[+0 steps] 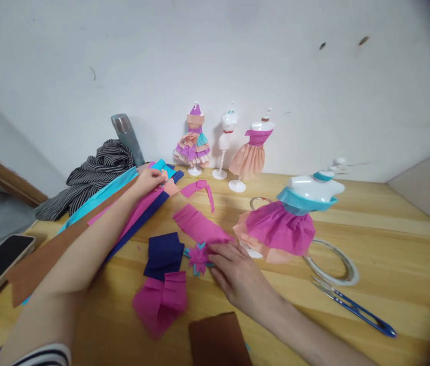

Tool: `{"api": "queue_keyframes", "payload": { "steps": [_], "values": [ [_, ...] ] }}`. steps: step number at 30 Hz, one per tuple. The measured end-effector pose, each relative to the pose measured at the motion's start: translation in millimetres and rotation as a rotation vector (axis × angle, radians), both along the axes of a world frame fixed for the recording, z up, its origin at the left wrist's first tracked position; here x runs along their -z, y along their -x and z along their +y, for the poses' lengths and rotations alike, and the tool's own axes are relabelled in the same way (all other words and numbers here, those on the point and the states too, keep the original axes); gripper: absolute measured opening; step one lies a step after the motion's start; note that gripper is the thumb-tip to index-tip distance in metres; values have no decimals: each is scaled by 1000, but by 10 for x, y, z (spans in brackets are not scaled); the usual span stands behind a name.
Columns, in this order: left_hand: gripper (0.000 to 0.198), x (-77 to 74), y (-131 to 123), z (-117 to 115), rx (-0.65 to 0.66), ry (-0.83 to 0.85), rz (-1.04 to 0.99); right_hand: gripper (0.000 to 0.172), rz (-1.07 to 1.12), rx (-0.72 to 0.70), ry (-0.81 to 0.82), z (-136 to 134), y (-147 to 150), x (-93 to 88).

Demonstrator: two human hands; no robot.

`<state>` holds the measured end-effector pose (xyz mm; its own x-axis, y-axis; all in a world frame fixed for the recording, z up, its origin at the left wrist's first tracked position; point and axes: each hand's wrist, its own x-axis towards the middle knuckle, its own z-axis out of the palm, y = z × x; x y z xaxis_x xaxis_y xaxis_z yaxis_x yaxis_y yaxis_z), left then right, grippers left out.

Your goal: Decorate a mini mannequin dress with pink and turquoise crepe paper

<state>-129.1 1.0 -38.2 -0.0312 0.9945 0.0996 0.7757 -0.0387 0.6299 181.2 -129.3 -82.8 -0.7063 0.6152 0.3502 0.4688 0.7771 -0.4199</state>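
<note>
Flower [198,258] lay on bench [390,239] at right hand's [238,274] fingertips.
Right hand was open, flat, gripping nothing; left hand [150,179] curled on strips [139,213], grip unclear; flower judged light, crushable; pinch its centre.

I have one camera, worn on the head. It looks forward and down at the wooden table [390,244] from close above its near edge. The left hand [150,179] and right hand [238,274] lie over the table, with the white wall [238,61] behind it.
</note>
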Motion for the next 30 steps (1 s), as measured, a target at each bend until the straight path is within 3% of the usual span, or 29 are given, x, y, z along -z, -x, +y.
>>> {"api": "queue_keyframes", "payload": {
  "steps": [2,5,8,11,13,15,22,26,30],
  "values": [
    [40,-66,39,-9,66,44,24,18,22,-4,-10,-4,9,5],
    [42,-77,19,-41,111,48,298,19,27,-3,-6,-13,23,15],
    [39,41,-31,-71,48,35,553,19,27,-14,-2,-22,40,25],
    [31,182,-33,-74,0,63,633,19,36,-28,-5,-32,52,37],
    [22,192,12,-59,-14,77,658,20,39,-38,-5,-37,53,43],
    [20,98,94,-46,-11,78,657,20,40,-45,-6,-39,49,46],
    [35,-498,517,-123,34,51,488,21,40,-52,-29,-42,52,47],
    [42,-550,592,-157,28,16,315,21,23,-42,-43,-44,61,68],
    [37,-440,459,-187,166,77,372,21,8,-44,-34,-39,55,93]
  ]
}}
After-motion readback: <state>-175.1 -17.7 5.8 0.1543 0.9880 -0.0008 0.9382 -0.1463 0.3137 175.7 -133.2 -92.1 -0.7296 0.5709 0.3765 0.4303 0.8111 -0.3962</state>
